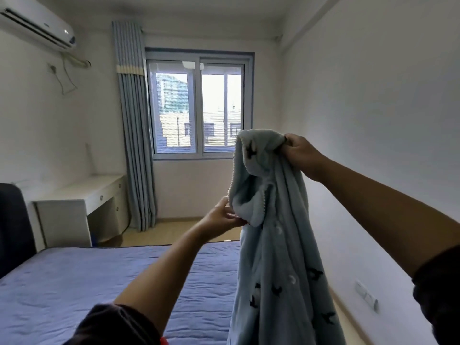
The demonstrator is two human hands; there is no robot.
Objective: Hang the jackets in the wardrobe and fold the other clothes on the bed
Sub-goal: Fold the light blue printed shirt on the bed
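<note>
Garment [278,245] (pale blue) hangs from right hand [302,155]; left hand [221,217] pinches edge.

No text can be read.
The air conditioner [37,26], up left of the window [199,105], bears a small mark — too blurred to read; the garment [273,245], down right of it, shows shapes, not letters.

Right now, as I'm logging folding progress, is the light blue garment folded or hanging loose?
Hanging loose: the garment dangles from the right hand gripping its top; the left hand pinches an edge.
</note>
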